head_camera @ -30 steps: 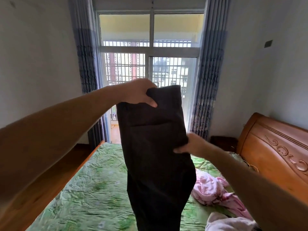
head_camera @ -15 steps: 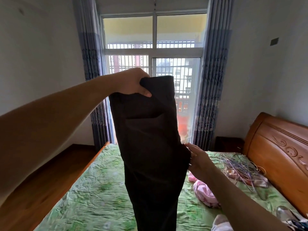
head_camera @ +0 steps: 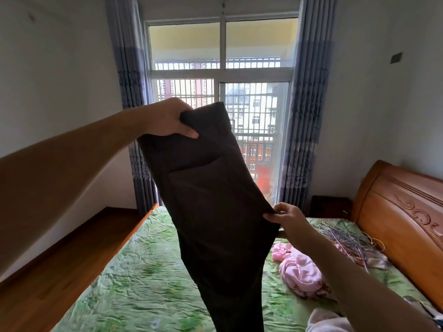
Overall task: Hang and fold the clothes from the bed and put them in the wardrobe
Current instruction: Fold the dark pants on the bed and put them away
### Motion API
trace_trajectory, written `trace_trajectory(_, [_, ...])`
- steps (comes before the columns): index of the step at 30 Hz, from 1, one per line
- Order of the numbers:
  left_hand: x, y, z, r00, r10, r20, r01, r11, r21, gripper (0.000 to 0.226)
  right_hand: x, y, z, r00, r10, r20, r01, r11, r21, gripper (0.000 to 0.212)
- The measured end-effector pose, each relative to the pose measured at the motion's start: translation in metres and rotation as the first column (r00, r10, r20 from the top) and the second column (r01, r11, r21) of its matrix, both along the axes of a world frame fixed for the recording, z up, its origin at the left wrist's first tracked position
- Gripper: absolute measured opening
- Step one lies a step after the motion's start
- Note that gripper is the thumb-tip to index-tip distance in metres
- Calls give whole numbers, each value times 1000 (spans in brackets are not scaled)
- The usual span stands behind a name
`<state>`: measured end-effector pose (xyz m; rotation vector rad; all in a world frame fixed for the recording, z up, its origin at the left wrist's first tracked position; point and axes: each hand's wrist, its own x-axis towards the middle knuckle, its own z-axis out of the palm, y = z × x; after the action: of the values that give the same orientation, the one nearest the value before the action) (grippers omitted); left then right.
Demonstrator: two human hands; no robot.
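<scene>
A pair of dark brown trousers (head_camera: 215, 200) hangs folded lengthwise in the air above the bed (head_camera: 143, 271), tilted with the waist up and left. My left hand (head_camera: 167, 118) grips the waist end at the top. My right hand (head_camera: 285, 216) pinches the right edge of the trousers lower down. The legs drop out of view at the bottom. A crumpled pink garment (head_camera: 299, 271) lies on the green bedsheet to the right, and a pale garment (head_camera: 323, 319) shows at the bottom right edge.
A heap of wire hangers (head_camera: 345, 238) lies near the carved wooden headboard (head_camera: 402, 212). A barred window (head_camera: 220, 92) with blue curtains is straight ahead. Wooden floor (head_camera: 60, 259) runs along the bed's left side. A dark nightstand (head_camera: 330, 207) stands in the corner.
The trousers have tilted, the waist end going left and lower. My right hand has moved from flat against the cloth's edge to pinching it further right. The view has swung right.
</scene>
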<state>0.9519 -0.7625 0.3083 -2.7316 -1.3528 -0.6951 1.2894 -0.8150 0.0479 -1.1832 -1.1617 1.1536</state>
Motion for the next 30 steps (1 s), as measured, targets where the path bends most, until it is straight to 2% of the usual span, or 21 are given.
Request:
trace_trajectory(1, [2,-1,0,1000,-1,8,1,1000,0,25,0,-1,2,990,-29,136,24,999,32,20])
trace_trajectory(3, [9,-6,0,1000,-20,-5,20,1000,3,23,1,-2,12,886,-53,460,25,997,66,19])
trace_trajectory(4, [15,-8,-1,999,-33,-20,33,999,5,21,-1,-3,22,825,-35,564,-2,998,65,25])
trace_trajectory(5, [21,-11,-1,998,-45,-34,45,999,-1,20,-6,-4,36,799,-2,601,-44,997,61,38])
trace_trajectory(7, [33,-18,-2,996,-60,-61,58,998,-26,22,-25,-9,73,860,90,503,-179,975,132,61])
trace_trajectory(8, [40,-21,-3,995,-59,-78,57,998,-34,25,-39,-12,93,897,123,424,-226,953,203,60])
trace_trajectory(9, [46,-24,-5,994,-58,-97,55,998,-35,27,-51,-13,111,920,118,373,-232,933,277,53])
trace_trajectory(12, [56,-31,-10,986,-71,-150,71,997,-8,27,-73,-13,142,951,-42,305,-114,872,476,20])
trace_trajectory(15, [30,-33,-14,989,38,-144,-30,998,60,41,-71,-10,143,988,-4,154,-76,859,506,14])
trace_trajectory(16, [15,-32,-19,994,74,-82,-70,996,48,47,-69,-10,143,994,36,105,-83,867,491,18])
trace_trajectory(18, [-12,-31,-42,974,63,218,-34,991,-130,50,-66,-9,143,995,91,28,-94,885,456,26])
trace_trajectory(20, [-22,-31,-72,815,75,575,158,925,-345,48,-65,-10,143,992,125,-25,-101,892,441,29])
trace_trajectory(22, [-19,-35,-94,603,125,788,303,878,-371,52,-67,-14,142,987,150,-52,-113,893,436,28])
trace_trajectory(25, [-5,-52,-102,376,111,920,346,904,-250,51,-69,-28,147,997,83,1,-75,897,436,26])
trace_trajectory(28, [10,-81,-96,250,91,964,277,947,-161,44,-66,-50,162,992,-15,128,-47,882,469,29])
trace_trajectory(30, [19,-105,-86,217,51,975,248,963,-106,39,-64,-69,176,994,45,103,-91,862,498,29])
